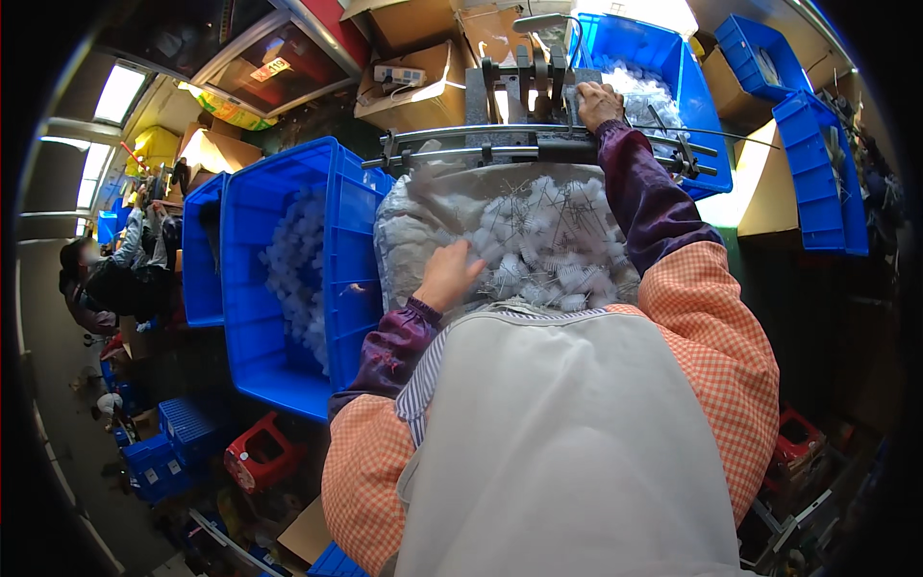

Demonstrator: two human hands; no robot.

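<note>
Your left hand [450,274] is resting in the middle of the frame on a clear plastic bag [423,231] heaped with small white spiked plastic parts [548,240], its fingers spread and dipping into the pile's left side; whether they are pinching a piece, you cannot tell from here. Your right hand [598,104] is reaching to the upper centre, fingers curled down onto the dark metal machine [524,91] just above its two horizontal rails [461,139]; what it is gripping, if anything, is hidden. The bag is lying right below those rails. A blue crate [341,250] holding more white parts is sitting just left of the bag, and another blue crate [687,87] is standing behind the machine at the upper right.
</note>
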